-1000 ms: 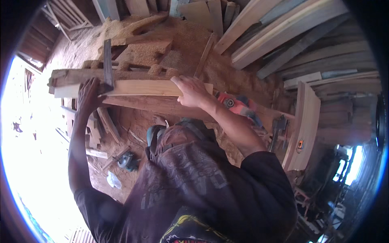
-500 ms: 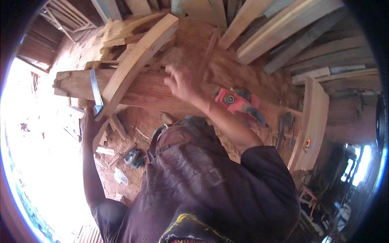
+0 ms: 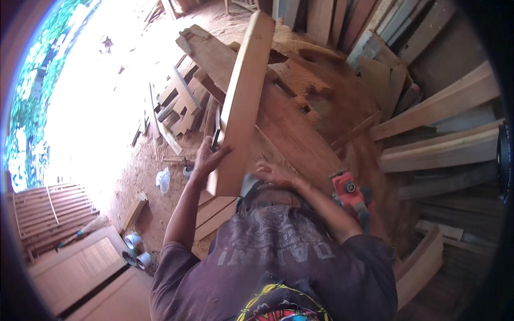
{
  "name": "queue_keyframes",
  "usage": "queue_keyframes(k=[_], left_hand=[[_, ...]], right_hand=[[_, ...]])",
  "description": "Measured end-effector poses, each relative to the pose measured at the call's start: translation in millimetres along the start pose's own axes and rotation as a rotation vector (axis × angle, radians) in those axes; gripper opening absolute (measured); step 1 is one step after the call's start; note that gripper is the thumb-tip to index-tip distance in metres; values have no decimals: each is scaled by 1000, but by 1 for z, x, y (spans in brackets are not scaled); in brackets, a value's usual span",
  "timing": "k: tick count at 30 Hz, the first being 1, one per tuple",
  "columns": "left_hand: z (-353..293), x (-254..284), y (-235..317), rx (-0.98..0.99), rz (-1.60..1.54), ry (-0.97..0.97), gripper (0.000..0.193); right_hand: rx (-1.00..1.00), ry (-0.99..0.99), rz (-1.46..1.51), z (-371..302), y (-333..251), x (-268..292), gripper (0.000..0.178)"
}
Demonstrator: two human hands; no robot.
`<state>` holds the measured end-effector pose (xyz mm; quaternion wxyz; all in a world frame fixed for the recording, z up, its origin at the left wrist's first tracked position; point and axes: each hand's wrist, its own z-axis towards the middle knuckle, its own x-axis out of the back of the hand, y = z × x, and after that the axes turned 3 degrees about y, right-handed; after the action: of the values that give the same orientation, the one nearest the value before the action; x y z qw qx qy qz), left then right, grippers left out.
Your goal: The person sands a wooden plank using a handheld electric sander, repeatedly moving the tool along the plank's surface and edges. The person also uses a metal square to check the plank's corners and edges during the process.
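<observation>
A thick, pale wooden beam (image 3: 243,107) lies at a slant across a wide, rough plank (image 3: 300,134). My left hand (image 3: 210,159) is closed at the beam's left edge near its close end, thumb on the upper face. Between that hand's fingers and the edge shows a slim dark tool (image 3: 216,138), mostly hidden; its kind is unclear. Just right of the beam's near end, close to my body, my right hand (image 3: 276,174) has its fingers stretched out and apart, holding nothing I can see.
A red power tool (image 3: 350,195) rests on the plank's right end. Wood offcuts (image 3: 182,101) are piled beyond my left hand. Long boards (image 3: 444,150) lean along the right side. Panelled doors (image 3: 80,267) and white cans (image 3: 134,243) are at lower left. Sawdust covers the ground.
My view has swung leftward, bringing the doors and cans in. My right hand has come down from beside the plank to the beam's near end. The silver blade by my left hand no longer shows plainly.
</observation>
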<state>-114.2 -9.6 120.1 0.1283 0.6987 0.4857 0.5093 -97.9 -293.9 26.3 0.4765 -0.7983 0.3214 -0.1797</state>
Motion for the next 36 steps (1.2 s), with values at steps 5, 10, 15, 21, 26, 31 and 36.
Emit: queue_keyframes(k=[5, 10, 15, 21, 26, 31, 36], left_hand=[[-18, -91, -53, 136, -900, -122, 48], [-49, -119, -33, 175, -903, -67, 52], [-66, -151, -42, 174, -954, -111, 55], [-81, -186, -29, 201, -1212, -199, 41], [-97, -150, 24, 18, -1237, -227, 56], [-107, -60, 117, -262, -1220, -139, 48], [-99, 0, 167, -458, -1268, -46, 48]], right_hand=[[11, -68, 329, -17, 4, -13, 74], [23, 154, 35, -53, -22, 4, 78], [100, 430, -280, -69, -54, 1, 92], [20, 375, -633, -107, -86, -7, 104], [365, 286, -467, -162, -106, 30, 100], [819, 346, -483, -175, -223, 41, 85], [1049, 582, -420, -139, -291, 26, 72]])
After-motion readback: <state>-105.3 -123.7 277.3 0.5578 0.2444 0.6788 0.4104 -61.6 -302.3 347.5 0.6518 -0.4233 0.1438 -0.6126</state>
